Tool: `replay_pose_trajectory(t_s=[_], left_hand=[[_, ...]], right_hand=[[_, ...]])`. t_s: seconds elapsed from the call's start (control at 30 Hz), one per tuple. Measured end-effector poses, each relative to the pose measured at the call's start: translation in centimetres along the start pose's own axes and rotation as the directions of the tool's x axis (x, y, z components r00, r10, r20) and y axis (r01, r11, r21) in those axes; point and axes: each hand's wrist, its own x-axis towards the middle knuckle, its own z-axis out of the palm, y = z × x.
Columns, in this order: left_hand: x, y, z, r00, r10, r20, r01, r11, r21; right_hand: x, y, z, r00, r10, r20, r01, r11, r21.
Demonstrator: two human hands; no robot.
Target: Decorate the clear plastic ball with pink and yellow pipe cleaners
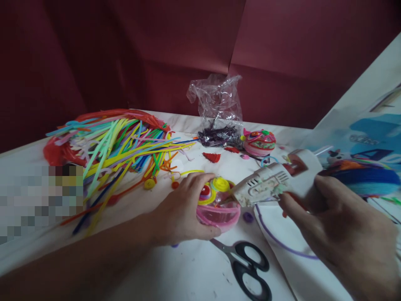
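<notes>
My left hand (184,209) is wrapped round the left side of a clear plastic ball (219,215) with a pink pipe-cleaner band and yellow and red coiled eyes on top. In my right hand (347,234) is a white, stained hot glue gun (266,182), a clear glue stick jutting from its back. The gun's nozzle points left and meets the ball just below the eyes; whether it touches is hard to tell. Black-handled scissors (247,265) lie in front of the ball, their blade tips hidden near my left hand. A purple coil (248,217) sits beside the ball.
Loose pipe cleaners (125,146) in many colours spread over a red bag at the left. Behind stand a clear plastic bag (219,108) with dark strands and another decorated ball (260,143). Red felt-like pieces (211,157) lie near them. Blue pipe cleaners (363,177) are bundled at the right.
</notes>
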Motion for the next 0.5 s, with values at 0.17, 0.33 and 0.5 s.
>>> replay_pose_trajectory(t_s=[0.17, 0.33, 0.5], left_hand=[[0.0, 0.0, 0.0, 1.0, 0.006, -0.006, -0.006, 1.0, -0.012], [0.1, 0.2, 0.1, 1.0, -0.008, -0.017, 0.008, 1.0, 0.011], [0.1, 0.2, 0.2, 1.0, -0.001, -0.014, 0.001, 1.0, 0.02]], right_hand=[[0.0, 0.1, -0.1, 1.0, -0.004, -0.006, 0.004, 0.999, 0.038], [-0.3, -0.7, -0.3, 0.998, 0.004, 0.062, -0.006, 1.0, 0.024], [-0.5, -1.0, -0.2, 0.999, 0.013, 0.038, -0.013, 1.0, 0.018]])
